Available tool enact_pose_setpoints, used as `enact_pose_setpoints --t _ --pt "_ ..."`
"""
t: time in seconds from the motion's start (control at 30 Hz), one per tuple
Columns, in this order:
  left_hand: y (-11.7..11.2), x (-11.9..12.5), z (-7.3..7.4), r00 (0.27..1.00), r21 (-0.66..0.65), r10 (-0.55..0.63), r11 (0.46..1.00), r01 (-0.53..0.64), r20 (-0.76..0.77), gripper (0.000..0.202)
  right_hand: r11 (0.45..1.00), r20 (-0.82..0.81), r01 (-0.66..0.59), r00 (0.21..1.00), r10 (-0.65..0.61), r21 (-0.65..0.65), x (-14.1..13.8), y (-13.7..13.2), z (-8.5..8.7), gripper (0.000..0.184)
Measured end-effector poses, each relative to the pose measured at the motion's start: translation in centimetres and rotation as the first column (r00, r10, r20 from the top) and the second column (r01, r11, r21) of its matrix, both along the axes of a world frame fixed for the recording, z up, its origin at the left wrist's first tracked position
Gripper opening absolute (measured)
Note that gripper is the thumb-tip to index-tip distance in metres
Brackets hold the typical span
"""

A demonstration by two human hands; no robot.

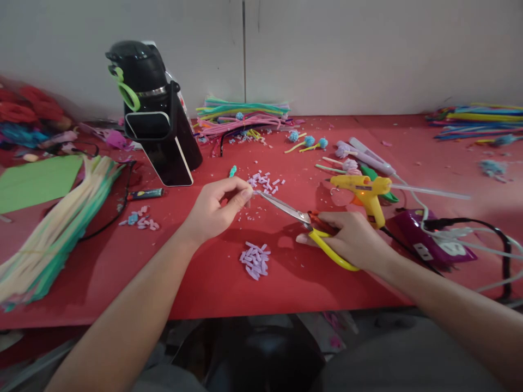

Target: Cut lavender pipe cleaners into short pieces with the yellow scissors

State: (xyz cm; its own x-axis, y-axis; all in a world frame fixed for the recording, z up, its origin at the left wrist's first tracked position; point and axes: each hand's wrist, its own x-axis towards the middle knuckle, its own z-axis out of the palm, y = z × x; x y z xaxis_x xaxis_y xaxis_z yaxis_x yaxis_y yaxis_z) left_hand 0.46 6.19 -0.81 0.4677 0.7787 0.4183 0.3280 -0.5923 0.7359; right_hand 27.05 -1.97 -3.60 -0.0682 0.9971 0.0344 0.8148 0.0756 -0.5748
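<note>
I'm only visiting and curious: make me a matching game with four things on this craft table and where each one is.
Things:
1. scissors
2. glue gun
3. heap of lilac pieces
4. green sheet

Places:
A. far left of the red table
B. held in the right hand
C. standing just behind the right hand
D. lying between the left hand and the right hand

Pairs: 1-B, 2-C, 3-D, 4-A
</note>
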Motion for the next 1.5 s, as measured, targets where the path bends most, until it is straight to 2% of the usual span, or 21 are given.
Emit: enact_pose_setpoints --t 0.47,0.6,0.77,0.9,1.03,1.1,1.2,1.3,1.37,1.5 --pt "0.0 -0.1 0.0 1.000 -0.005 -0.012 1.000 0.012 0.002 0.022 1.000 0.067 0.006 0.998 -0.007 0.022 -0.1 0.0 -0.3 0.068" --pt "-0.1 -0.1 0.1 1.000 -0.020 -0.018 1.000 0.018 0.004 0.021 0.998 0.179 -0.035 0.984 0.025 0.054 0.0 -0.1 0.0 0.065" --pt "-0.1 -0.1 0.2 1.000 -0.026 -0.026 0.999 0.027 0.017 0.022 0.978 0.454 -0.104 0.891 0.012 0.179 0.1 -0.2 0.3 0.062" --pt "-0.2 -0.1 0.2 0.999 -0.030 -0.040 0.999 0.041 0.034 0.021 0.984 0.574 -0.125 0.819 0.030 0.128 0.0 0.0 0.5 0.054" --pt "-0.3 -0.1 0.3 0.998 -0.039 -0.049 0.998 0.051 0.044 0.021 0.989 0.641 -0.142 0.763 0.081 0.044 0.0 0.1 0.8 0.039" --pt "-0.3 -0.1 0.3 0.998 -0.040 -0.050 0.998 0.052 0.044 0.021 0.992 0.632 -0.127 0.769 0.092 0.010 -0.2 0.0 0.9 0.037" --pt "-0.2 -0.1 0.3 0.998 -0.033 -0.046 0.998 0.048 0.053 0.022 0.995 0.547 -0.089 0.836 0.050 0.046 -0.5 -0.1 0.8 0.047" --pt "0.0 -0.2 0.1 0.997 -0.028 -0.040 0.999 0.042 0.068 0.021 0.987 0.371 -0.067 0.929 0.008 0.146 -0.7 0.0 0.3 0.054" --pt "0.1 -0.2 0.0 0.996 -0.027 -0.036 0.999 0.039 0.079 0.021 0.985 0.237 -0.041 0.971 0.000 0.169 -0.6 0.0 0.1 0.057" --pt "0.0 -0.2 0.1 0.996 -0.025 -0.035 0.999 0.037 0.083 0.021 0.988 0.040 0.016 0.999 -0.023 0.152 -0.4 0.0 0.3 0.057"
